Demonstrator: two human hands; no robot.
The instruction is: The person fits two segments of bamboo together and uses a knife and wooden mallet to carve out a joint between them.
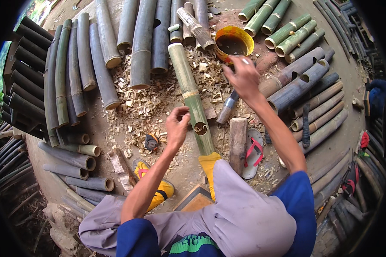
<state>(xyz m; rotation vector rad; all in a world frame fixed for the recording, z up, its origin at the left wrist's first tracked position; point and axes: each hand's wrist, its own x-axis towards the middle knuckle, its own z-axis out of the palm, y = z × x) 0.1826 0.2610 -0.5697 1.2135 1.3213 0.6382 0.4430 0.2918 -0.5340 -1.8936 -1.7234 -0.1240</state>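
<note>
A long bamboo tube (194,105) slopes up and away from between my knees, its far half scraped pale and its near half green. Close to its near end is a round cut hole (200,128) with curled shavings in it. My left hand (177,128) is beside the tube's left side, fingers curled in, nothing seen in them. My right hand (243,80) is just below a yellow bucket (219,50) of dark liquid. It appears closed on a tool with a wooden handle (224,112) and metal collar; the tool's far part is mostly hidden under the fingers.
Wood chips (135,100) cover the ground around the tube. Dark bamboo tubes (141,47) stand in rows ahead and left; green tubes (296,36) lie at the far right. A short log (238,141) is beside a pink-strapped sandal (253,154). A tape measure (151,141) lies left.
</note>
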